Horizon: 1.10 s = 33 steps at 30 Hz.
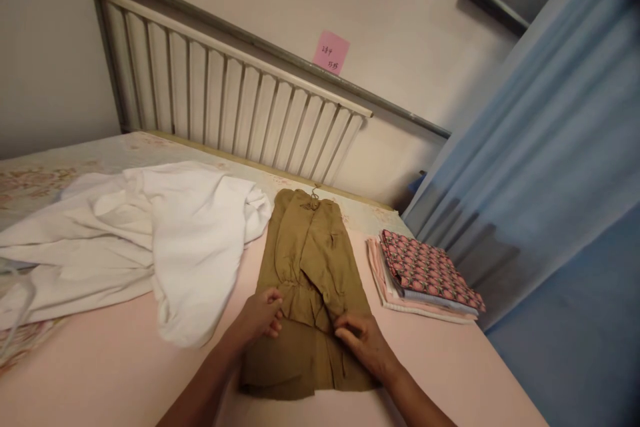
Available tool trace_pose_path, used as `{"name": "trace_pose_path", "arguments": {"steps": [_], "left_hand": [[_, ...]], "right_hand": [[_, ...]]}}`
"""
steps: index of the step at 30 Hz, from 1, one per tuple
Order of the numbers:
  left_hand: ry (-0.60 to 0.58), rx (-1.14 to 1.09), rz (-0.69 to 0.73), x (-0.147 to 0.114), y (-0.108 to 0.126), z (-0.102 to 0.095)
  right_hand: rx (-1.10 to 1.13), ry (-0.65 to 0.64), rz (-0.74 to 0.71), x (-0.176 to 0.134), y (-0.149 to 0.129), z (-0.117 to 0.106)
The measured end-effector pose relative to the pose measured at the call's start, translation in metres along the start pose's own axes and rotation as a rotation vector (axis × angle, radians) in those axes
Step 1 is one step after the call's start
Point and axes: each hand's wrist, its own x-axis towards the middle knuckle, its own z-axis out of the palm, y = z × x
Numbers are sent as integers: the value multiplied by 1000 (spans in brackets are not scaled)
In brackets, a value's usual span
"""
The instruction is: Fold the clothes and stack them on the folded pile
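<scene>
An olive-brown long-sleeved garment (287, 360) lies folded lengthwise on the bed. Both its sleeves are laid down along the middle, with gathered cuffs, and a thin tie sits in a small knot at the top. At the cuff on the left side, my left hand (261, 315) has its fingers curled in and closed on the cloth's edge. My right hand (366, 341) pinches the cloth by the other cuff between thumb and fingers. The fingertips of both hands are partly hidden.
A crumpled white cloth (195, 247) spreads over the left side. To the right is a stack of folded cloths (430, 270), a pink-patterned one on top. A pink sheet (115, 373) covers the near bed. Behind stand a radiator (235, 107) and a blue curtain (520, 140).
</scene>
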Motion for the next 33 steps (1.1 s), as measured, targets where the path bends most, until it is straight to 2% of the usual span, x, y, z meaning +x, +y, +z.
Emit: {"name": "trace_pose_path", "arguments": {"steps": [2,5,7,9,12,16,18,25,28,33], "left_hand": [[1,4,4,1,-1,0],[-1,10,16,1,-1,0],[-4,14,20,1,0,0],[-4,17,17,0,1,0],[-6,17,9,-1,2,0],[-15,11,9,0,1,-1],[-18,5,10,1,0,-1],[-42,-20,4,-5,6,-3],[-58,-80,21,-6,6,-9],[44,-154,87,-1,5,-20]], "right_hand": [[-29,21,1,-5,-5,-3],[-95,274,50,7,4,-5],[-126,365,63,24,15,-4],[-153,320,23,43,24,1],[-235,159,-93,62,30,18],[-436,-65,-204,61,24,42],[-525,-121,-226,56,19,49],[-557,-49,-220,50,13,50],[-550,-83,-213,52,11,48],[-532,-108,-194,54,10,46]]}}
